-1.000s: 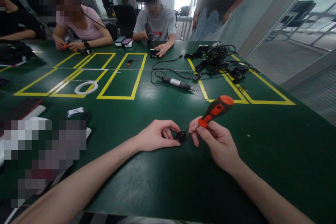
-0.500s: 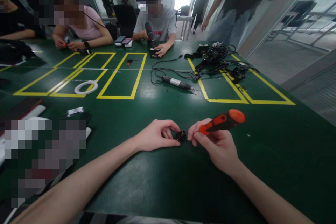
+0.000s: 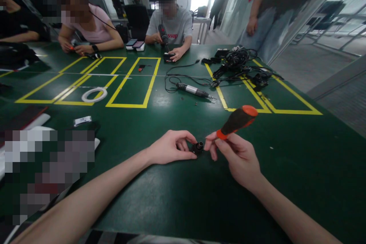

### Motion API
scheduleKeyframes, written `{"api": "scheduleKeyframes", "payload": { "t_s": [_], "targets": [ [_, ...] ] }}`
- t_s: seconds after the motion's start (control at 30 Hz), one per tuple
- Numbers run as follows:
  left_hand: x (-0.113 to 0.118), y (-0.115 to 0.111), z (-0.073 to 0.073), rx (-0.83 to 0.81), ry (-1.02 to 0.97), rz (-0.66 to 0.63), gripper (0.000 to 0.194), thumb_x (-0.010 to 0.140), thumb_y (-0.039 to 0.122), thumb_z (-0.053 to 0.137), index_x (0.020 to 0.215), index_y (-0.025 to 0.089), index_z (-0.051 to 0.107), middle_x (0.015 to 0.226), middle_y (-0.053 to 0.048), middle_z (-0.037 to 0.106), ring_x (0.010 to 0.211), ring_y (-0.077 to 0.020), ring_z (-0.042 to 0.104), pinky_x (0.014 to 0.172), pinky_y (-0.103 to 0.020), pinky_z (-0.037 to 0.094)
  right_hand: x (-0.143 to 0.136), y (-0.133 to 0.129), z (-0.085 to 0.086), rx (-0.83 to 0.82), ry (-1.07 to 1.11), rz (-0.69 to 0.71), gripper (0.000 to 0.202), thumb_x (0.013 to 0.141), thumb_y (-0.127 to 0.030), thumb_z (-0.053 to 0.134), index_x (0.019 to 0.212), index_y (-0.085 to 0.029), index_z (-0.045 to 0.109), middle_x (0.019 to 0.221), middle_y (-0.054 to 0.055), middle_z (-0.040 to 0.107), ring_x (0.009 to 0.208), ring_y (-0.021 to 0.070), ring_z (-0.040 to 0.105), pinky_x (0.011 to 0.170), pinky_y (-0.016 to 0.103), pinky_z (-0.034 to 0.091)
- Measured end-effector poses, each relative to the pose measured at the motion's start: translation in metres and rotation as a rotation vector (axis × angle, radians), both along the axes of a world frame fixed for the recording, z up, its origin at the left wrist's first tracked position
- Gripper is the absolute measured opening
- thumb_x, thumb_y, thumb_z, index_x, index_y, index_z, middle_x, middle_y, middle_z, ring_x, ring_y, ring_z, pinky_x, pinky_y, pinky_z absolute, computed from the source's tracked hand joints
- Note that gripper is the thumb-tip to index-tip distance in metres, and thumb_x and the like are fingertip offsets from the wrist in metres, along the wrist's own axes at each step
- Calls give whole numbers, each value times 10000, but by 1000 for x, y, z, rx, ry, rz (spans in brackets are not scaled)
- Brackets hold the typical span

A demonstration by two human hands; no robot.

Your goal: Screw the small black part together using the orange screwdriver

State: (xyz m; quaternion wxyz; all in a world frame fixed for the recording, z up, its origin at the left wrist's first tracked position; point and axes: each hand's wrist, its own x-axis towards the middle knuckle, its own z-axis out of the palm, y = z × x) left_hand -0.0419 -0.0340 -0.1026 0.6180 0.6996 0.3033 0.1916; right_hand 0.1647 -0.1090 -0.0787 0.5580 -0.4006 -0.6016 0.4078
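Note:
My left hand (image 3: 175, 146) rests on the green table, thumb and forefinger pinching a small black round part (image 3: 196, 148) with a metal-looking tube at its top. Just to the right, my right hand (image 3: 238, 152) grips a screwdriver (image 3: 238, 121) with an orange and black handle. The handle slants up and to the right, its orange end highest. The screwdriver's shaft cannot be made out; its lower end is near the fingertips, beside the black part.
Ahead lies a grey and black electric screwdriver (image 3: 193, 90) with its cord. Tangled black cables (image 3: 237, 63) are heaped at the back right. A white ring (image 3: 94, 94) lies left, among yellow tape outlines. A person across the table holds a power driver (image 3: 164, 35).
The screwdriver handle has tipped more upright and shifted slightly left as my right fingers moved. My left hand and the black part stay put. A standing person at the right has moved rightward.

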Motion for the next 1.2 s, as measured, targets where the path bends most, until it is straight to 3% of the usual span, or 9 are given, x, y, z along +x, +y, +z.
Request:
{"api": "scheduleKeyframes", "payload": {
  "t_s": [0.2,0.5,0.67,0.83,1.2],
  "targets": [
    [0,0,2,8,13,3,358,759,283,848,1039,121,696,726,9,725,672,-113,683,681,-229,532,-4,-2,-2,-10,125,41,234,989,-447,726,972,-220,671,785,18,732,562,119,618,545,237,544],
    [0,0,3,-8,14,0,377,751,288,851,1051,119,699,731,3,730,673,-113,683,680,-228,531,-2,-1,-2,-54,52,49,314,1016,-489,667,901,-197,673,816,40,702,538,114,575,484,232,482],
    [0,0,2,4,15,1,377,754,287,848,1056,121,696,745,-4,736,686,-119,692,677,-228,529,-3,-2,-2,-51,69,55,301,989,-500,704,938,-204,688,789,32,700,584,132,613,549,249,541],
    [0,0,2,15,16,-1,370,754,288,851,1047,123,697,743,2,730,684,-115,686,688,-230,539,-4,-1,-4,-28,57,11,305,967,-480,737,864,-202,669,799,30,693,562,115,576,538,240,522],
    [0,0,4,6,22,2,361,758,280,849,1048,130,694,747,4,729,692,-121,691,694,-240,535,-2,-1,0,-63,57,25,319,979,-515,709,992,-196,694,775,48,720,580,157,632,548,292,561]
  ]
}}
